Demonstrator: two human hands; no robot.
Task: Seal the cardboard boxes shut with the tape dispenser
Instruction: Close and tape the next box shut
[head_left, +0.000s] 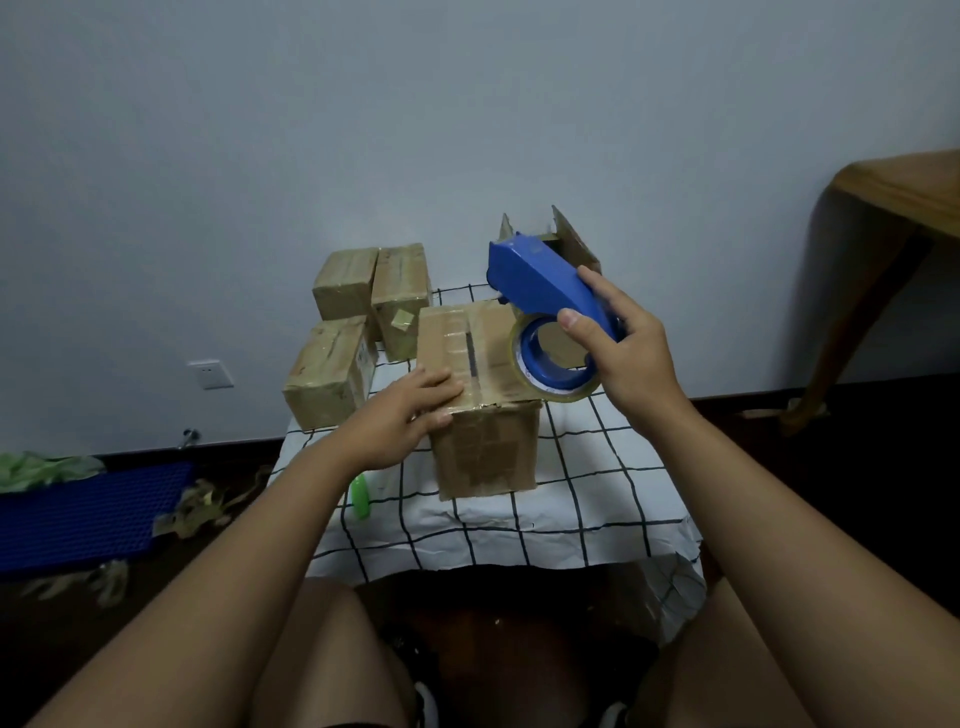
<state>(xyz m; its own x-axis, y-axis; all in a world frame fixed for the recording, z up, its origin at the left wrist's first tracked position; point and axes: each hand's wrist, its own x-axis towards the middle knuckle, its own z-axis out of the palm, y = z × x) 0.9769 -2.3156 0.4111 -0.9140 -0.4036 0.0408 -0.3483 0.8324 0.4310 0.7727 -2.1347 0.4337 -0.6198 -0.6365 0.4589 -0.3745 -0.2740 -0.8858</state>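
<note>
A cardboard box (483, 447) stands in the middle of the checked tablecloth, its top flaps folded down with a dark gap along the seam. My left hand (402, 415) presses flat on the near left part of its top. My right hand (618, 348) grips the blue tape dispenser (540, 283) with its roll of clear tape (550, 364), held above the box's right side. Three taped boxes (332, 374) (345, 283) (402, 296) sit at the back left. An open box (574, 241) stands behind the dispenser, mostly hidden.
A green tube-like object (359, 496) lies on the white checked tablecloth (571, 509) under my left wrist. A blue mat (88, 514) and tape scraps (202, 506) lie on the floor at left. A wooden table (904, 208) stands at right.
</note>
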